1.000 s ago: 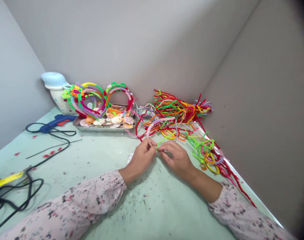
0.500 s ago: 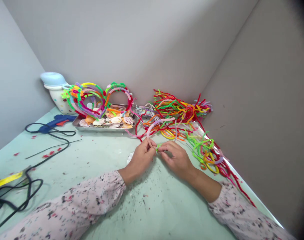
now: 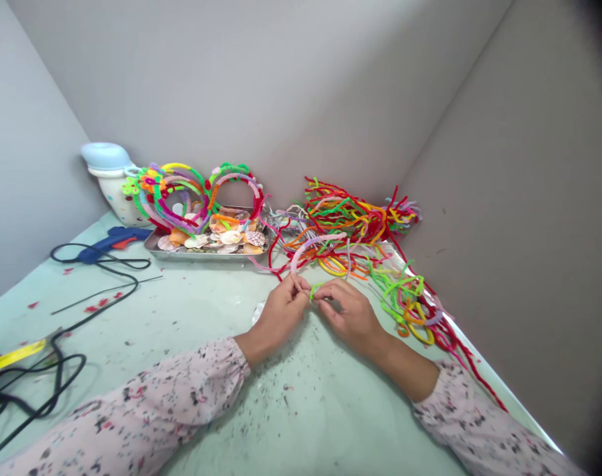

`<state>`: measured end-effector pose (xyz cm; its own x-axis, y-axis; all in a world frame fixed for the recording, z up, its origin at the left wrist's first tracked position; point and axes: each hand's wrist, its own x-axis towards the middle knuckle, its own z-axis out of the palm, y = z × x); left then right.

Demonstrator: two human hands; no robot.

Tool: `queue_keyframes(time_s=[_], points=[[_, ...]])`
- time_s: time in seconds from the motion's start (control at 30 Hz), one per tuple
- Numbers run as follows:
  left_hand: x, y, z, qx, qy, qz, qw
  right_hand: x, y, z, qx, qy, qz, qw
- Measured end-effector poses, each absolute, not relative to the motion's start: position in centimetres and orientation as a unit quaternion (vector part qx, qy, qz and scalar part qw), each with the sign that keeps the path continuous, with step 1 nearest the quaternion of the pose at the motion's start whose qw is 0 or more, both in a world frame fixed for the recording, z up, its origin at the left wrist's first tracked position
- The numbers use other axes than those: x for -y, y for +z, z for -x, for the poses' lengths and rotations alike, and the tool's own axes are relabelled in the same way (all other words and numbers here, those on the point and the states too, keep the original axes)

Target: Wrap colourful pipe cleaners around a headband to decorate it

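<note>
Over the middle of the table, my left hand (image 3: 283,309) pinches a headband (image 3: 308,246) wrapped in pink and lilac pipe cleaner, which curves up and away to the right. My right hand (image 3: 349,313) is closed close beside it, fingertips pressed on a short bright green pipe cleaner (image 3: 314,289) at the headband's near end. The exact grip is partly hidden by the fingers. A small pale, shiny thing (image 3: 257,312) lies partly behind my left hand; its kind I cannot make out.
Several finished headbands (image 3: 234,173) stand in a metal tray (image 3: 206,258) of seashells (image 3: 226,238). Bundled pipe cleaners (image 3: 350,211) and loose green ones (image 3: 397,291) lie behind and right. At left are a blue glue gun (image 3: 105,244), black cable (image 3: 132,287) and a lidded cup (image 3: 115,188).
Both hands stay almost in place. The green pipe cleaner between the fingertips has shifted slightly; the headband keeps its position.
</note>
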<state>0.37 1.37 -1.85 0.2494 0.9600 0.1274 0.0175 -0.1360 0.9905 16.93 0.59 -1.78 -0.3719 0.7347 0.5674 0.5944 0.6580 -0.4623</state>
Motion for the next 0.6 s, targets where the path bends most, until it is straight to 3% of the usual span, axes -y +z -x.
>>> queue_keyframes(time_s=[0.6], points=[[-1.37, -2.12, -0.26, -0.410, 0.452, -0.610, 0.505, -0.67, -1.88, -16.96, 0.827, 0.096, 0.393, 0.390]])
